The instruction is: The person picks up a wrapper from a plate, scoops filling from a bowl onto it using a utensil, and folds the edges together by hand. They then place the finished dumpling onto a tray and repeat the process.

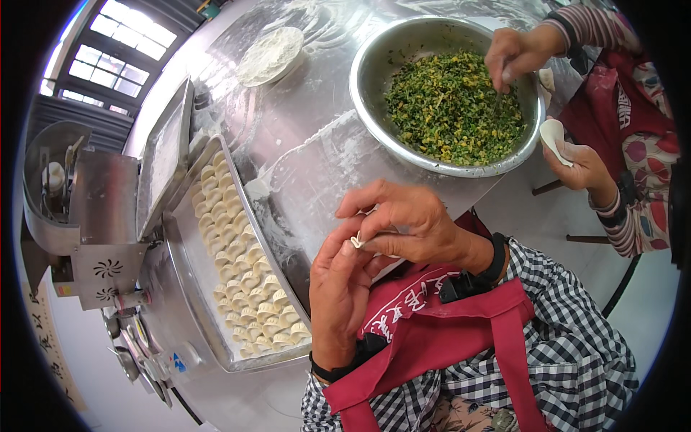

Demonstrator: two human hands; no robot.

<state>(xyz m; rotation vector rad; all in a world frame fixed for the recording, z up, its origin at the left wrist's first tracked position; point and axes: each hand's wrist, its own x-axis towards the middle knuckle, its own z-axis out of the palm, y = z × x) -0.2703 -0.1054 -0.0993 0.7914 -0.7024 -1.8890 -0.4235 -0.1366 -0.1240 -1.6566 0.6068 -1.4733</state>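
Note:
Close in front of my red apron, both hands meet around a small piece of pale dough, a dumpling [357, 240] mostly hidden by the fingers. My left hand [336, 277] cradles it from the left, thumb and fingers closed on it. From the right, my right hand [414, 222] pinches its edge between thumb and forefinger. A metal tray [216, 353] left of my hands carries several rows of folded dumplings [245, 270]. Beyond my hands stands a large steel bowl [363, 108] of chopped green and yellow filling [457, 108].
At the right, a co-worker's hand [515, 54] reaches into the bowl; the other hand [586, 169] holds a round wrapper [554, 140]. A plate of flour [270, 56] sits on the floury metal table [309, 155]. Another tray [164, 158] and a steel machine [108, 237] stand left.

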